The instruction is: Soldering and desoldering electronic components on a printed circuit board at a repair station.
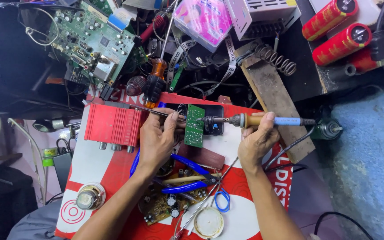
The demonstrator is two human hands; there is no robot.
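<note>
My right hand [256,140] grips a soldering iron [263,120] with a tan and blue handle, held level, its tip touching the right edge of a small green circuit board [194,126]. My left hand [157,138] pinches a thin metal tool or strand of solder [150,110] that runs from the upper left down to the board's left edge. The board stands over a dark block on a red and white printed sheet [241,218].
A red finned amplifier case [111,124] lies left of my left hand. Blue-handled pliers [187,175], a brown circuit board [161,205], a round tin [208,222] and a small speaker [90,196] lie near me. Behind are a large green board [92,40], screwdrivers, a spring [275,58] and red capacitors [341,31].
</note>
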